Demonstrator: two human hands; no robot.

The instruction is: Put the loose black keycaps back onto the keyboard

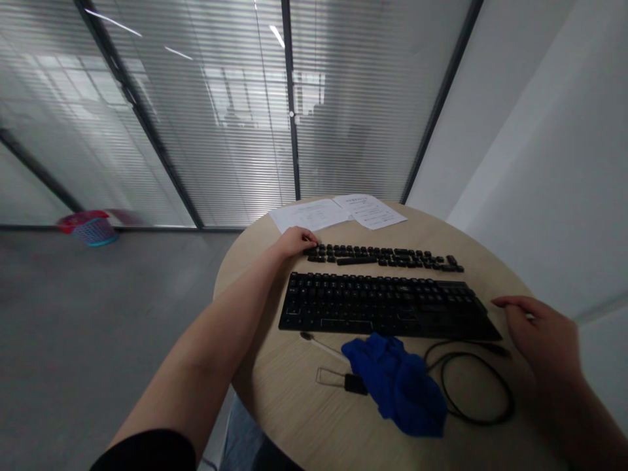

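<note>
Round pale wooden table (304,412) across the lower half, close to a glass wall with blinds; on the grey floor far left, well apart, a blue-and-pink basket (93,230). Across the middle of the table, a black keyboard (383,304), lying flat, long side toward the person; just beyond it, apart by a narrow strip of wood, loose black keycaps (387,256) laid out in rows parallel to it. At the far edge, two printed paper sheets (338,212), overlapping at one corner. In front of the keyboard, a crumpled blue cloth (397,383), touching its near edge; to the right of that, a black cable (481,392) in a loose loop. Left hand (294,242) stretched out to the left end of the keycap rows, fingers bent down onto the first caps; pinching one or only resting, impossible to tell. Right hand (542,337) just beside the keyboard's right end, fingers loosely spread and curved, holding nothing. Left of the cloth, a small wire keycap puller (338,379); above it, a thin white stick (321,343).
</note>
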